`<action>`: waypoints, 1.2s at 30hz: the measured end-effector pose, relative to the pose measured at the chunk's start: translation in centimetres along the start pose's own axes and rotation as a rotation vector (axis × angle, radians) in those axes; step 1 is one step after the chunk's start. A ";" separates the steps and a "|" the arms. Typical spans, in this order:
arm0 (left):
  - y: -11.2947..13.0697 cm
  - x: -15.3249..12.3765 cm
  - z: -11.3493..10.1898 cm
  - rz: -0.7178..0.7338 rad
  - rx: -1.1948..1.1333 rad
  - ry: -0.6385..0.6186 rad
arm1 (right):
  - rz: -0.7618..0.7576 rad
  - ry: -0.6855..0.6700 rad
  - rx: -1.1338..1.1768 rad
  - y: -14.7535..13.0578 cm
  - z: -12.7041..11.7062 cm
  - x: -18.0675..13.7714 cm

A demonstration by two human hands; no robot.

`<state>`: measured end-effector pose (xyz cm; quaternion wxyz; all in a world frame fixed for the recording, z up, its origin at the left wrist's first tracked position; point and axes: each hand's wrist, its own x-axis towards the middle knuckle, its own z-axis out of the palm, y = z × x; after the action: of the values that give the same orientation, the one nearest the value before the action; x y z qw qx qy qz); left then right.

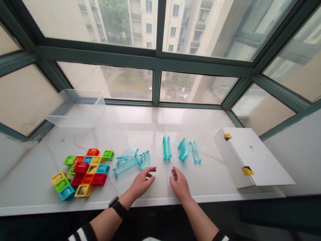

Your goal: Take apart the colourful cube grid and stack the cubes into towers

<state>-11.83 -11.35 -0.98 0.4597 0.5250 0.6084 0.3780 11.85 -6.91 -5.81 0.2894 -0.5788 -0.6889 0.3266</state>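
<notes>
My left hand (142,183) hovers over the front of the sill with thumb and fingers parted, holding nothing. Just beyond it lies a loose cluster of translucent teal track pieces (127,165), some curved and one straight. Opposite, my right hand (180,184) is also empty, its fingers loosely bent and apart. Past the two hands, a straight teal track piece (166,149) lies lengthwise. A curved teal track piece (184,150) and a narrow teal track piece (195,152) lie side by side to its right.
Colourful plastic blocks (89,169) in red, yellow, green and blue are grouped at the left. A clear plastic bin (72,122) stands behind them by the window. At the right is a white box (253,158) with yellow-black tabs. The white sill's front edge (211,202) runs below my hands.
</notes>
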 end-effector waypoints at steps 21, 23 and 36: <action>-3.8 -7.9 -8.7 -0.021 0.089 0.319 | -0.372 0.111 -0.221 0.9 1.6 -2.5; -3.4 -7.0 -9.2 0.047 0.142 0.349 | -0.363 0.113 -0.245 1.0 1.7 -2.5; -1.6 3.5 -11.6 0.193 0.648 0.352 | -0.373 0.133 -0.320 1.3 2.0 -2.6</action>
<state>-23.51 -7.84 0.36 0.1208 0.6250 0.7139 0.2918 11.55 -9.54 -8.11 0.2938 -0.5005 -0.8061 0.1156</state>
